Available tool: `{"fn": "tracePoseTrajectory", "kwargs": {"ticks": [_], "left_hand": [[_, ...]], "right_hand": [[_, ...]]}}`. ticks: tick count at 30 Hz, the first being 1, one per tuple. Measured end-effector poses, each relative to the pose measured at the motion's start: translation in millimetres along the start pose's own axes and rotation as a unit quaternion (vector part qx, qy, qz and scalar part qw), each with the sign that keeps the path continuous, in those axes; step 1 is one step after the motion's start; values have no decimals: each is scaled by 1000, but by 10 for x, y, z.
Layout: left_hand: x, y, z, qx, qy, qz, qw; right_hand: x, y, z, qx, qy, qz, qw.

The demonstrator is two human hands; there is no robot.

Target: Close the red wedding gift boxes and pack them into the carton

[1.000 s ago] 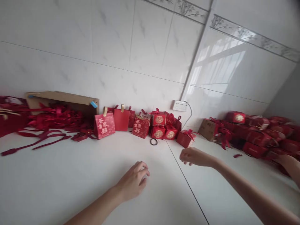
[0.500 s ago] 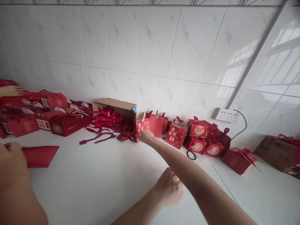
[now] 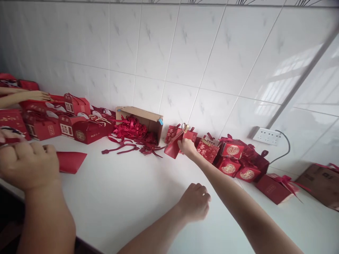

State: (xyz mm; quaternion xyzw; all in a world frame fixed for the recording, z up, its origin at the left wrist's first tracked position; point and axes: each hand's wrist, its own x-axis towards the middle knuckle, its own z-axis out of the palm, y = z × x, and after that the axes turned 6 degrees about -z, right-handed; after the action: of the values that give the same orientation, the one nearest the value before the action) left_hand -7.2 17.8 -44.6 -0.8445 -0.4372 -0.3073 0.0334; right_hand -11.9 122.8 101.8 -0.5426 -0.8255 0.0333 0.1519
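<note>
You have your right hand's fingers clamped on a tilted red bag right of the cardboard box, your left hand empty with fingers curled together, and the patterned bag farther right unheld.

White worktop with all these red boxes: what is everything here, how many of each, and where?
Worktop: one, white, foreground
Wall: one, white tiles, behind
Socket panel: one, white, right wall
Cable: one, grey, at socket
Handled boxes: several, red, left
Flat piece: one, red, left
Open carton: one, brown, against wall
Ribbons: many, red, in and before carton
Small bags: several, red, centre
Gold-emblem boxes: three, red, right of centre
Bow-tied box: one, red, right
Brown box: one, right edge
Other people's hands: at least two, left
Tilted bag: one, red, right hand
Right hand: one, fingers on tilted bag
Left hand: one, fingers curled, over worktop
</note>
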Motion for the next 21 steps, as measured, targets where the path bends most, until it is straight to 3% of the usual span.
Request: {"fn": "tracePoseTrajectory", "kwargs": {"ticks": [3, 5, 8, 10, 12, 14, 16, 19, 21], "left_hand": [[24, 87, -35, -54, 60, 14, 997], [11, 148, -111, -115, 121, 41, 985], [-7, 267, -238, -249, 206, 25, 946], [7, 344, -296, -313, 261, -50, 912], [48, 392, -327, -322, 299, -129, 889], [105, 392, -347, -320, 299, -190, 879], [162, 342, -374, -346, 252, -246, 870], [216, 220, -434, -408, 170, -278, 853], [222, 159, -469, -455, 138, -271, 837]], "right_hand": [[-575, 354, -215, -64, 77, -3, 995], [-999, 571, -230, -135, 123, 12, 983], [-1530, 798, -27, -194, 105, 8, 975], [-1762, 871, 200, -173, 66, -37, 982], [-1898, 890, 422, -134, 69, -98, 984], [-1965, 874, 578, -93, 105, -180, 974], [-1991, 854, 631, -47, 146, -281, 948], [-1996, 892, 512, 31, 215, -386, 897], [-1990, 982, 352, 64, 301, -381, 872]]}}
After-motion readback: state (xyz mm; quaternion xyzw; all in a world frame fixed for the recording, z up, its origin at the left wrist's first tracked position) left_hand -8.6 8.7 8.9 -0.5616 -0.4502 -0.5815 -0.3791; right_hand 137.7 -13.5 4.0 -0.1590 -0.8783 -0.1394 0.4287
